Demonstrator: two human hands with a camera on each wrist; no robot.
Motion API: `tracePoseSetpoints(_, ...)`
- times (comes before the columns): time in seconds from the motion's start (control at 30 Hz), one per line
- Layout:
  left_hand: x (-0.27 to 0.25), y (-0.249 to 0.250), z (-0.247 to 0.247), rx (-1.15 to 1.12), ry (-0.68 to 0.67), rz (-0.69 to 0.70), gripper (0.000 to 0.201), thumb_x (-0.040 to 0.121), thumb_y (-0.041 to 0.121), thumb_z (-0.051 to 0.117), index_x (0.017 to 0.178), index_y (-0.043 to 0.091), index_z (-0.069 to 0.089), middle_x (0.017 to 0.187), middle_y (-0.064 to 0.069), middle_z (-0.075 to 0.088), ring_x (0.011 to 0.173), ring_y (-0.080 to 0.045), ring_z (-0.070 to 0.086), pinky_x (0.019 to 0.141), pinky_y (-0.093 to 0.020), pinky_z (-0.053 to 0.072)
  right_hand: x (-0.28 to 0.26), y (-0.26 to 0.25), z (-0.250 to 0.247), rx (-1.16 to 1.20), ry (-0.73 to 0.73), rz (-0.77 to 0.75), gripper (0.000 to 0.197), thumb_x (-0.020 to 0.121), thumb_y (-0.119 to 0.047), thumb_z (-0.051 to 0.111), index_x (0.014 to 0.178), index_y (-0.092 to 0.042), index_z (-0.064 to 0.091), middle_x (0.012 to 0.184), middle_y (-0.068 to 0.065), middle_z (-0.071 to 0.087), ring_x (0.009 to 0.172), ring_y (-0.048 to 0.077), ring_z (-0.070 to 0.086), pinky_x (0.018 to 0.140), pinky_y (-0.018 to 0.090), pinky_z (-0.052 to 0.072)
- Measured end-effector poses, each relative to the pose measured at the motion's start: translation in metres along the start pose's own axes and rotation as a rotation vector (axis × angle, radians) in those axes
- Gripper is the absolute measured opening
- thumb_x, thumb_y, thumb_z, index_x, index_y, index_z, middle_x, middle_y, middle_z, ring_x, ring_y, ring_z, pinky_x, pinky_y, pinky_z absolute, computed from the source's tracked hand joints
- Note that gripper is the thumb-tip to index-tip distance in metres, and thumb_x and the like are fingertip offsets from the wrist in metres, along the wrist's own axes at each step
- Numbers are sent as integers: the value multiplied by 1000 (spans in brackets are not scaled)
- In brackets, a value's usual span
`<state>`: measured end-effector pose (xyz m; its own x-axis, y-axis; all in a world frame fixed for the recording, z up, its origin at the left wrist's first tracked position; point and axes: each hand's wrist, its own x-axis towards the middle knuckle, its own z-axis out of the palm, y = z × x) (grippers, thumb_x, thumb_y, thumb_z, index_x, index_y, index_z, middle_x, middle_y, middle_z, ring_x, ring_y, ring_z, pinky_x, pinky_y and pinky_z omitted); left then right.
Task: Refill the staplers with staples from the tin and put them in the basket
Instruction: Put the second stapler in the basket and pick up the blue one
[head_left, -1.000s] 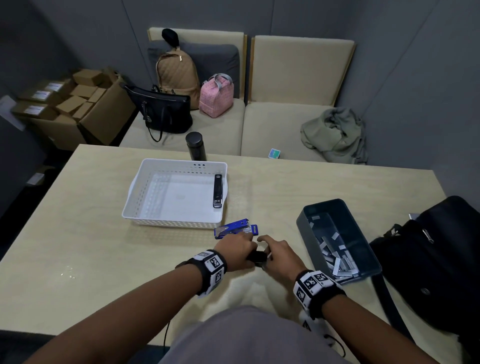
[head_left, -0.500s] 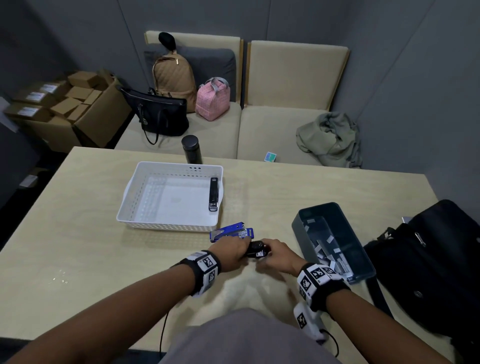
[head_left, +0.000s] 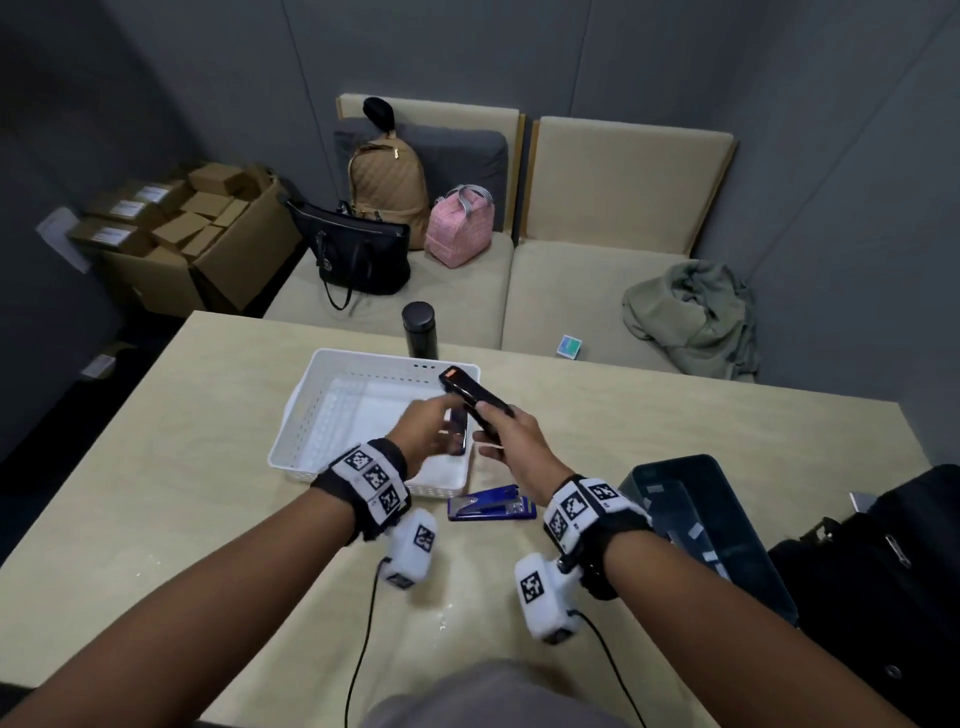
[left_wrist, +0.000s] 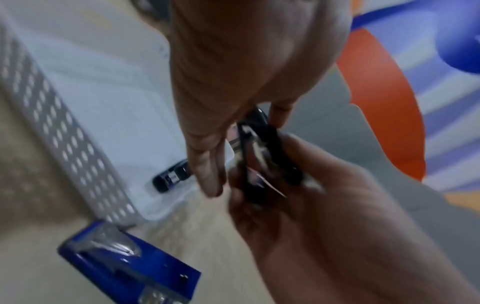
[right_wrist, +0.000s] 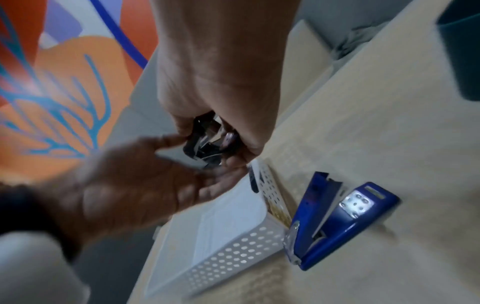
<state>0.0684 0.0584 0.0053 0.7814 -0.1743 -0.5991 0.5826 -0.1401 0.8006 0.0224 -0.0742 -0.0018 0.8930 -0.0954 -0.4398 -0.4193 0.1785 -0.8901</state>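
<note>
My right hand (head_left: 511, 441) grips a black stapler (head_left: 470, 395), raised and tilted over the right side of the white basket (head_left: 311, 395). My left hand (head_left: 426, 428) reaches in from the left with its fingers straight and touches the stapler's lower end (right_wrist: 205, 142). A second black stapler (left_wrist: 171, 178) lies inside the basket by its right wall, half hidden by my hands. On the table just in front of the basket, a blue stapler (head_left: 491, 509) lies hinged open. The dark tin (head_left: 639, 488) with loose staple strips (head_left: 696, 530) stands to the right.
A black flask (head_left: 420, 330) stands behind the basket. A black bag (head_left: 883, 571) lies at the table's right edge beside the tin. Camera cables (head_left: 363, 623) trail over the near table. A sofa with bags and a cloth lies beyond the far edge.
Both hands were low near the table's front, working on the black stapler. They have risen and moved forward, and the stapler now sits over the basket in my right hand.
</note>
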Motion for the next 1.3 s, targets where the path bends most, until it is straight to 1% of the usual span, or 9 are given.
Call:
tracePoseSetpoints(0.07,-1,3,7,-168,-106,-123,28,94,36,48,94,11,60,79,-10,64,70,-25,61,69,-35,51,11,4,19,-156,-31,9,27,89,-23,60,116,-16,60,110,9,70,94,19,68,84,34,57)
tracePoseSetpoints(0.17,18,-3,2,-112,26,-60,31,97,32,46,100,6,62,101,-20,68,87,-30,65,77,-40,53,19,8,36,-574,-219,-30,44,74,-28,65,117,-19,58,118,9,65,110,27,61,98,47,48)
tracePoseSetpoints(0.3,46,-5,-23,151,134,-34,31,98,33,42,92,5,52,77,-15,56,66,-28,58,61,-37,51,24,11,28,-1014,-225,-114,58,80,-29,66,134,-18,48,146,7,37,133,30,33,109,43,32)
tracePoseSetpoints(0.4,68,-5,-37,422,138,-35,35,99,35,39,96,1,50,76,-14,57,69,-30,59,64,-40,54,26,17,7,-835,-86,-207,49,84,-13,63,131,-14,52,136,8,47,125,23,45,104,28,36)
tracePoseSetpoints(0.57,97,-5,-37,853,175,-60,51,98,39,42,124,-5,48,121,-24,60,110,-40,58,81,-35,44,33,29,-31,-816,5,-190,34,84,-4,59,116,-13,62,112,5,55,101,17,54,95,27,43)
tracePoseSetpoints(0.87,109,-14,-17,949,209,33,38,94,34,51,103,-2,58,112,-23,64,101,-38,61,80,-40,51,20,62,-64,-961,-187,30,21,90,-21,57,101,-12,72,101,7,71,87,15,59,78,23,46)
tracePoseSetpoints(1.0,73,-19,7,917,355,528,27,90,21,53,113,6,54,113,-14,53,108,-31,49,87,-43,47,7,62,-67,-912,-178,35,20,91,-22,59,99,-12,74,84,3,69,77,13,60,73,21,44)
tracePoseSetpoints(1.1,24,-39,36,967,-28,846,30,84,19,59,113,15,56,105,-3,56,99,-17,51,81,-30,44,-2,61,-72,-876,-160,57,16,87,-22,63,90,-12,76,75,3,68,70,11,60,69,21,47)
tracePoseSetpoints(1.3,-18,-92,79,1259,-328,606,42,90,41,47,124,17,51,115,-6,62,107,-26,56,83,-39,48,-31,73,-100,-865,-256,167,14,76,-14,69,67,-25,71,77,-1,70,77,11,61,64,19,47)
